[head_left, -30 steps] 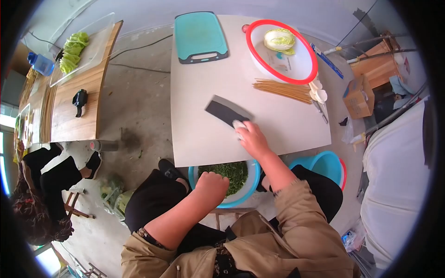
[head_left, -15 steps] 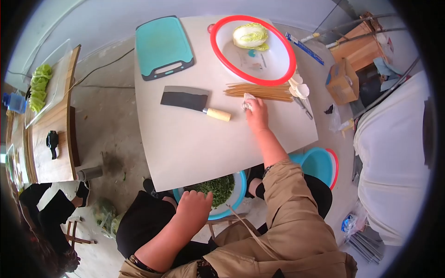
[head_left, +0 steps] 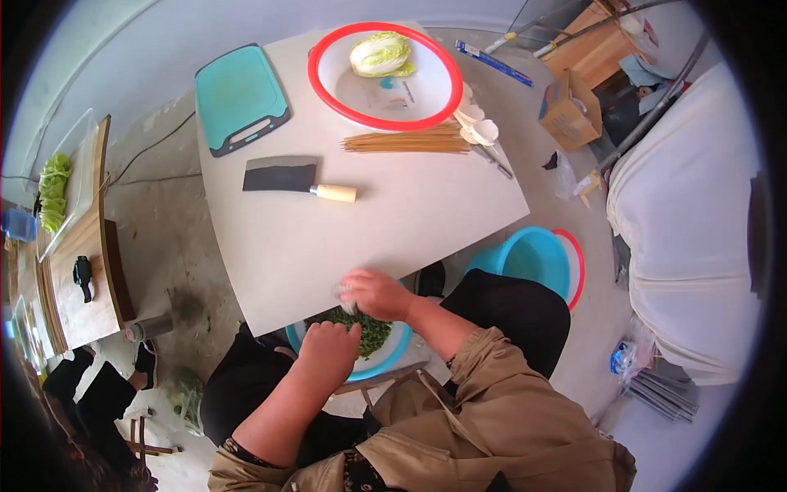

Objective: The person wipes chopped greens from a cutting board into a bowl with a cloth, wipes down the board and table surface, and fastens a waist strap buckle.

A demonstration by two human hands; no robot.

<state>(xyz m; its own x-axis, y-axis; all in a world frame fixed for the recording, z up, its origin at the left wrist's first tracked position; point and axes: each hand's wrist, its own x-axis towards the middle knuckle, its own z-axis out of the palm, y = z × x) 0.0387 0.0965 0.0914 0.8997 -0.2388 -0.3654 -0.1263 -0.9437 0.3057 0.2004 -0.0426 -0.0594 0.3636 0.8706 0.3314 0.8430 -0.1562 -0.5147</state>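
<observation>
My right hand (head_left: 379,293) is at the table's near edge, blurred by motion, closed on a small crumpled white cloth or tissue (head_left: 348,300). My left hand (head_left: 329,351) is just below it, over the near part of a blue-rimmed basin (head_left: 399,348) of chopped greens (head_left: 373,332). Its fingers curl down, and whatever they hold, if anything, is hidden. A cleaver (head_left: 280,175) lies flat on the table (head_left: 393,221), its wooden handle pointing right. Beyond it are thin wooden skewers (head_left: 406,141) and a red-rimmed bowl (head_left: 328,107) with a napa cabbage (head_left: 382,56) inside.
A teal cutting board (head_left: 238,98) occupies the table's far left. White scoops (head_left: 478,127) sit by the skewers at right. Blue tubs (head_left: 533,258) stand on the floor to the right. Another person's legs (head_left: 102,385) show at left, beside a wooden table (head_left: 78,307).
My right hand has drawn back from the skewers to the near table edge, carrying the crumpled white piece beside my left hand. The view has shifted, while the left hand stays over the basin.
</observation>
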